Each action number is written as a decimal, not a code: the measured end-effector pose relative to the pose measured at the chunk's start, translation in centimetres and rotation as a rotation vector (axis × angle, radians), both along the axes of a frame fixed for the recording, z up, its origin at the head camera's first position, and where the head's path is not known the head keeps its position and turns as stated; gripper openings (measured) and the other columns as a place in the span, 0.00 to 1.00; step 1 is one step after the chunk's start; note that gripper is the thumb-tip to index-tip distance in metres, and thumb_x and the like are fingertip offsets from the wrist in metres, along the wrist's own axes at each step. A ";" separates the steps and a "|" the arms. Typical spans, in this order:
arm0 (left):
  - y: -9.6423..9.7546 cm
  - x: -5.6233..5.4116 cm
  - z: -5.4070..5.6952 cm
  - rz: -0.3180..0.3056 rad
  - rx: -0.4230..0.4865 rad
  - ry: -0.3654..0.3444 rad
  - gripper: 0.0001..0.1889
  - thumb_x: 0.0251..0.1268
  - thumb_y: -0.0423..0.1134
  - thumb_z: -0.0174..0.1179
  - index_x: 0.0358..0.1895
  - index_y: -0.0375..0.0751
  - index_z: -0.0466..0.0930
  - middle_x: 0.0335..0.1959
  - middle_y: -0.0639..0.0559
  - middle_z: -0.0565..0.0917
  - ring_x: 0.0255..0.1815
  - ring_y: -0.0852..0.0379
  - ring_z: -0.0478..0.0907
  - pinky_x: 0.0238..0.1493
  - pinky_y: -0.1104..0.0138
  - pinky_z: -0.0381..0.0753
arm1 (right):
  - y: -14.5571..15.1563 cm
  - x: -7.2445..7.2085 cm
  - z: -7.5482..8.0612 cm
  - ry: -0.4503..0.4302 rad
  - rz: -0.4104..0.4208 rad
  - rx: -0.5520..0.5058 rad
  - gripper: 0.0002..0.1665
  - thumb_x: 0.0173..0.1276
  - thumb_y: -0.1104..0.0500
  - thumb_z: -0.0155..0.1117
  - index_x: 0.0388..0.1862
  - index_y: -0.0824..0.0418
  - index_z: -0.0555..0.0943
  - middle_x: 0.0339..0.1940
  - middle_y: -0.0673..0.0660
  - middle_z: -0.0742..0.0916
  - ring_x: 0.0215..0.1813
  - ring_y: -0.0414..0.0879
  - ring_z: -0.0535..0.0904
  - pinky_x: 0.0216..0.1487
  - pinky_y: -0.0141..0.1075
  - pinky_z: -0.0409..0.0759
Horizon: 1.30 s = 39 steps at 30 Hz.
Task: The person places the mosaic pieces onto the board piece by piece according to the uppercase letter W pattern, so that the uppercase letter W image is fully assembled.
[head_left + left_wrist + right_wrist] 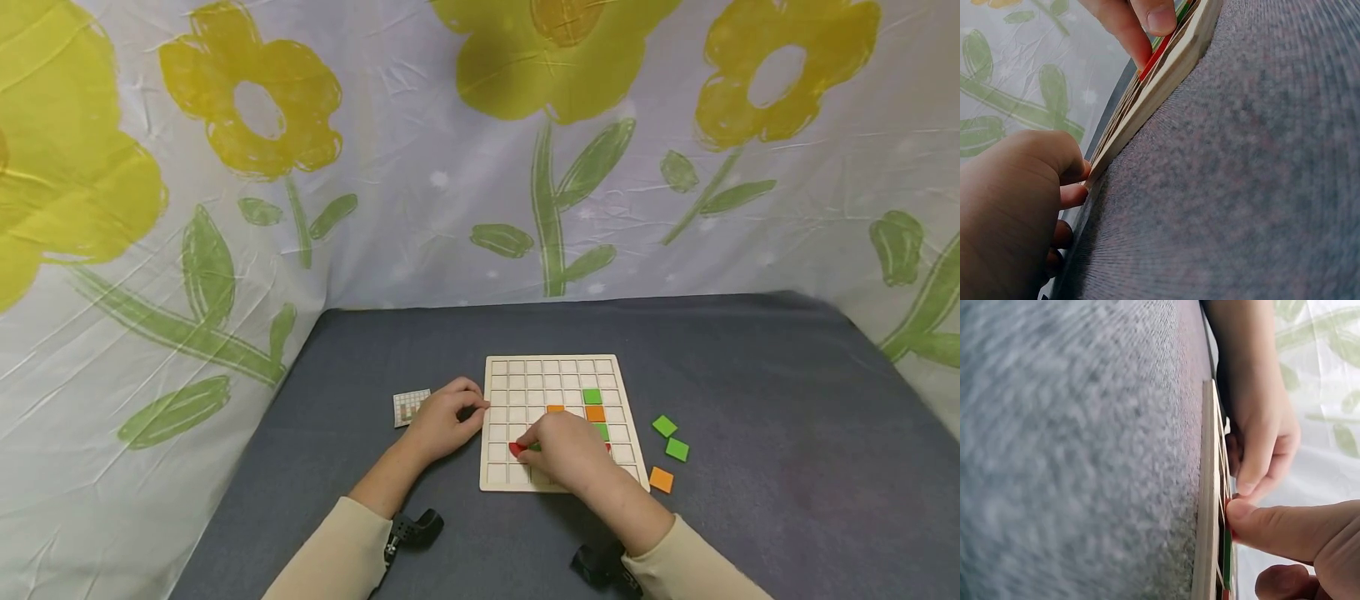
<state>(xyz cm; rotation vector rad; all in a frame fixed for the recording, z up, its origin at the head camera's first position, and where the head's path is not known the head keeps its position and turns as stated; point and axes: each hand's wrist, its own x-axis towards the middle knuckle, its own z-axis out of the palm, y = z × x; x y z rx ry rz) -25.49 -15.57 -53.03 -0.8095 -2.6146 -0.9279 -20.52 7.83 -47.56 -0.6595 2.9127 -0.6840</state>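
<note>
A wooden grid board (551, 359) lies on the dark cloth. My left hand (445, 419) grips its left edge between thumb and forefinger. Over the board's lower part, my right hand (567, 450) pinches a red tile (515, 449) at a cell near the lower left; the left wrist view shows the tile low in the grid, under the fingertips (1161, 20). Beside it a green tile (1227, 559) lies in the grid. Farther right are a green tile (592, 397) and an orange tile (595, 413). The right hand hides part of the lower rows.
Two loose green tiles (677, 450) and an orange tile (662, 479) lie right of the board. A small printed grid card (408, 407) lies left of it, partly behind the left hand. A flower-printed curtain (420, 208) rises behind the table.
</note>
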 end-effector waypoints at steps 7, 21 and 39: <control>0.1 0.1 0.2 0.014 -0.013 -0.012 0.05 0.69 0.35 0.65 0.42 0.44 0.90 0.45 0.55 0.82 0.39 0.59 0.80 0.43 0.61 0.81 | 1.0 -0.6 0.5 0.021 0.069 -0.010 0.13 0.62 0.51 0.78 0.45 0.52 0.92 0.41 0.48 0.91 0.39 0.43 0.83 0.29 0.37 0.77; 0.1 0.1 0.1 0.013 0.001 -0.014 0.04 0.69 0.35 0.66 0.40 0.45 0.90 0.45 0.56 0.82 0.38 0.60 0.79 0.42 0.62 0.81 | 12.4 -3.5 2.6 -0.174 -0.092 -0.270 0.20 0.74 0.53 0.68 0.60 0.60 0.86 0.30 0.52 0.78 0.30 0.48 0.70 0.28 0.38 0.68; 0.2 0.1 0.2 -0.004 0.008 -0.003 0.04 0.69 0.34 0.66 0.39 0.44 0.90 0.45 0.55 0.82 0.37 0.60 0.79 0.40 0.64 0.81 | 21.2 -4.5 -0.2 -0.522 -0.071 -0.363 0.24 0.70 0.62 0.68 0.63 0.67 0.82 0.22 0.48 0.75 0.20 0.40 0.64 0.23 0.34 0.65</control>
